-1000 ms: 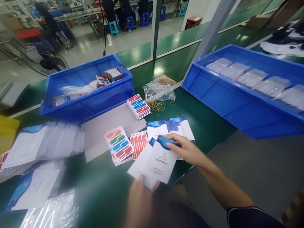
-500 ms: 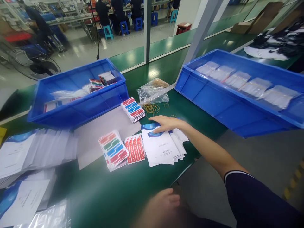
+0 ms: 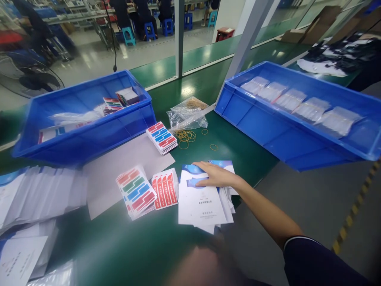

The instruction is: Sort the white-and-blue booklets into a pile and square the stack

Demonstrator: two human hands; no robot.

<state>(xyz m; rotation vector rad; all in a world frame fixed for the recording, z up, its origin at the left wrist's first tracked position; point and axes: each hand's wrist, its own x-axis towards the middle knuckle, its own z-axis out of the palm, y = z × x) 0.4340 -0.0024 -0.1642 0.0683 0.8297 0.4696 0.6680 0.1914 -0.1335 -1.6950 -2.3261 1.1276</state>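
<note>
Over the top edge of a pile of white booklets with blue wave prints (image 3: 202,204) lies my right hand (image 3: 216,174), its fingers stretched out and apart. My left hand (image 3: 198,266) is a smear of motion at the bottom edge, below the booklets; its fingers cannot be made out. Red-and-white label cards (image 3: 164,188) sit just left of the booklets. Beside them is a stack of cards with red, green and blue shapes (image 3: 137,190). Another card stack (image 3: 161,137) stands farther back, on a pale sheet (image 3: 125,167).
Blue bins stand at the back left (image 3: 89,137) and right (image 3: 268,123), the right one holding bagged packs (image 3: 290,99). Between them are rubber bands (image 3: 186,136) and a clear bag (image 3: 189,115). More booklets (image 3: 53,190) fill the left side. People sit in the background.
My right hand and the top booklets have shifted toward me, and the booklets lie straighter. My left hand has sunk lower and blurred more. The view has swung slightly right.
</note>
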